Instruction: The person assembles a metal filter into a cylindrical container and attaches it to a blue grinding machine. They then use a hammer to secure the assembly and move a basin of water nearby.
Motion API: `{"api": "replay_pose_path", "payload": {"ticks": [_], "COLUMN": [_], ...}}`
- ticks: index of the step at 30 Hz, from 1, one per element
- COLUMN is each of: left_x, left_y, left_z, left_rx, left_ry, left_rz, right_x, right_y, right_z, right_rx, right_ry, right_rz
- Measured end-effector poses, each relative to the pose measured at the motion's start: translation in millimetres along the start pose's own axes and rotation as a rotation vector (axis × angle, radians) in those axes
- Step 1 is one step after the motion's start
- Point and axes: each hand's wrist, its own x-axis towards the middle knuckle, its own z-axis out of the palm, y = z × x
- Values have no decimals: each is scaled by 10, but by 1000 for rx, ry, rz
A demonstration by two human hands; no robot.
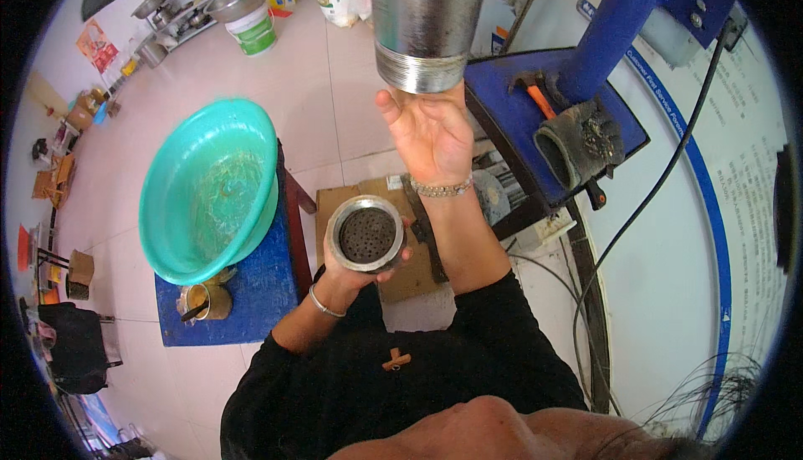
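Note:
My left hand (336,280) is wrapped round a ring-shaped metal cap (336,242), with a dark perforated disc (368,236) set inside it. Above hangs an upright steel cylinder (427,8) whose lower end carries a bright screw thread (418,71). My right hand (431,138) is raised just under and behind that threaded end, palm toward me, one finger stretched out at the left. The cylinder hides its other fingertips, so I cannot tell whether they touch the metal.
A turquoise basin (155,201) and a jar (219,301) stand on a blue-topped table (259,305) at left. At right, a blue machine base (619,130) carries an orange-handled tool (539,100) and a dirty glove (573,146). A black cable (652,201) hangs beside it. Flattened cardboard (401,284) lies below.

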Motion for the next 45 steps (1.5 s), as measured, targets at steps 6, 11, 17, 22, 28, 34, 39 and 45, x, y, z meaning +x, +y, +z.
{"api": "replay_pose_path", "payload": {"ticks": [6,11,17,22,28,34,39,45], "left_x": [-193,-290,-130,176,503,969,1205,1337], "left_y": [250,395,451,451,577,514,467,488], "left_z": [-60,34,383,803,1001,1124,1246,1381], "left_rx": [10,-77,110,185,229,258,335,358], "left_ry": [-80,-169,-7,15,-68,116,23,-49], "left_rz": [17,-7,88,148,63,15,-8,35], "right_x": [217,328,305,119,-326,-522,-451,-284], "right_y": [222,240,271,235,-42,-328,-534,-603], "right_z": [-241,-312,-299,-164,-360,-171,-26,35], "right_rx": [-341,-422,-443,-370,-497,-874,-1077,-1299], "right_ry": [-148,-164,-111,-23,153,140,119,83], "right_rz": [-260,-366,-385,-228,-85,-207,-136,-65]}}
